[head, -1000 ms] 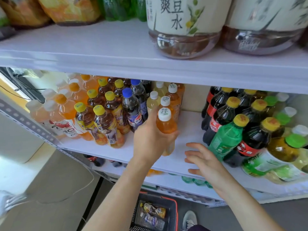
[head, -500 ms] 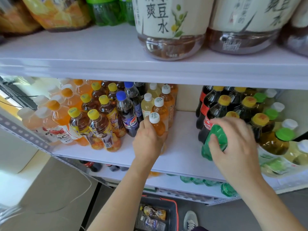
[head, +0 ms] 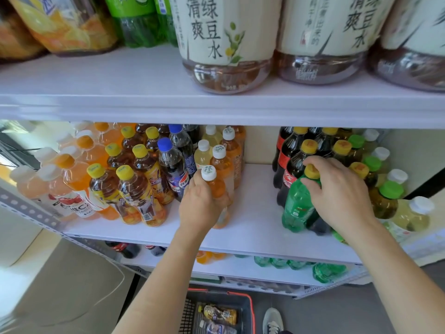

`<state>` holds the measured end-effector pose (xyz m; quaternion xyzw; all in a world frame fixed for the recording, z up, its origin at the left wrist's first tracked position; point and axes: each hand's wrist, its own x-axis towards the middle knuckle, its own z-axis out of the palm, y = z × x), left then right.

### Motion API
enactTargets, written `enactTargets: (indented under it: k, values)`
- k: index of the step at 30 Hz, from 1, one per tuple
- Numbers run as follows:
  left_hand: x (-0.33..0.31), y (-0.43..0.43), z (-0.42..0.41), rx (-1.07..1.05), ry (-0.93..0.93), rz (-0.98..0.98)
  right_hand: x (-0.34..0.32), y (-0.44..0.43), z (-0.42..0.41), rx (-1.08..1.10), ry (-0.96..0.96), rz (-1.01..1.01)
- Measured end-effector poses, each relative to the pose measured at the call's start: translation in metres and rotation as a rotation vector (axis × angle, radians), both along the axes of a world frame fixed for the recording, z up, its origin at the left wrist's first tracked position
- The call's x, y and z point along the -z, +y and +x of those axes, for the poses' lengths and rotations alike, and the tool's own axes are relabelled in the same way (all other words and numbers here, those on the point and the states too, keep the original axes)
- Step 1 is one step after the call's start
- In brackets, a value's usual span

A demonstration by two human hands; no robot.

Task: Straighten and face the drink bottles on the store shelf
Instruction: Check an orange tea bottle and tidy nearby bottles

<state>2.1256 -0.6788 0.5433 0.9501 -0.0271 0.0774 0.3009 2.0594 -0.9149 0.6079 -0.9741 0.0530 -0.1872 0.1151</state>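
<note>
The left hand [head: 202, 206] grasps the orange tea bottle [head: 217, 188] at frame centre, probably to bring it into line with its row. The right hand [head: 337, 196] holds the green bottle [head: 297, 204] by the neck, centre right, likely to turn its label forward. Both stand on the shelf [head: 255, 213].

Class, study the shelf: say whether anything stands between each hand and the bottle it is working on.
Nothing visible does. The left hand grips the white-capped orange bottle, and the right hand grips the green bottle around its neck, below the yellow cap.
</note>
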Motion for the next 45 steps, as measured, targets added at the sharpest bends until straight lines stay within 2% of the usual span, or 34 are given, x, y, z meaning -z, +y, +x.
enactTargets:
  k: [3,6,7,10,11,12,13,16,18,21,23,25,26,28,30,32,35,37,39,41,43,45]
  values:
    - [-0.004,0.003,-0.002,0.051,0.006,-0.098,0.001,0.006,-0.005,-0.067,-0.043,0.123]
    - [-0.011,0.007,-0.007,0.079,0.014,-0.173,-0.002,0.007,-0.011,-0.132,-0.145,0.341]
    - [-0.013,0.009,-0.01,0.084,-0.03,-0.152,-0.005,0.006,-0.012,-0.154,-0.153,0.453]
    - [-0.026,0.011,-0.029,0.022,-0.319,-0.125,-0.014,0.011,-0.016,-0.267,-0.135,0.838]
    - [-0.031,0.01,-0.037,0.036,-0.369,-0.16,-0.016,0.014,-0.017,-0.311,-0.144,0.927]
    - [-0.035,0.009,-0.044,0.114,-0.337,-0.236,-0.018,0.018,-0.018,-0.351,-0.154,1.002]
    - [-0.04,0.006,-0.05,0.232,-0.201,-0.351,-0.018,0.022,-0.018,-0.392,-0.156,1.08]
    - [-0.047,-0.002,-0.069,0.557,0.407,-0.674,-0.022,0.035,-0.017,-0.508,-0.142,1.386]
    - [-0.044,0.0,-0.08,0.552,0.657,-0.776,-0.026,0.041,-0.016,-0.547,-0.117,1.577]
    - [-0.027,0.004,-0.089,0.525,0.846,-0.999,-0.031,0.045,-0.015,-0.555,-0.07,1.757]
    - [-0.025,0.004,-0.093,0.458,0.848,-1.101,-0.029,0.05,-0.013,-0.499,-0.063,1.832]
    - [-0.026,0.001,-0.096,0.407,0.764,-1.112,-0.024,0.057,-0.009,-0.408,-0.078,1.851]
    - [-0.028,-0.001,-0.099,0.4,0.714,-1.104,-0.023,0.061,-0.009,-0.359,-0.081,1.804]
    - [-0.033,-0.003,-0.102,0.372,0.613,-1.079,-0.018,0.065,-0.012,-0.272,-0.04,1.576]
    - [-0.038,-0.006,-0.103,0.317,0.471,-1.035,-0.011,0.069,-0.023,-0.221,0.084,1.361]
    - [-0.044,-0.006,-0.103,0.255,0.305,-0.898,-0.001,0.079,-0.037,-0.217,0.205,1.299]
    - [-0.053,-0.002,-0.106,0.217,0.168,-0.634,0.012,0.095,-0.05,-0.235,0.143,1.444]
    - [-0.058,0.005,-0.109,0.297,0.155,-0.597,0.011,0.094,-0.05,-0.222,0.105,1.591]
    - [-0.063,0.018,-0.108,0.405,0.245,-0.679,0.007,0.087,-0.049,-0.268,0.115,1.761]
    - [-0.067,0.028,-0.11,0.523,0.413,-0.81,0.004,0.082,-0.049,-0.321,0.112,1.908]
    - [-0.068,0.03,-0.113,0.532,0.533,-0.961,0.003,0.082,-0.048,-0.361,0.104,2.014]
    - [-0.065,0.026,-0.118,0.493,0.541,-1.082,0.002,0.085,-0.048,-0.414,0.103,2.062]
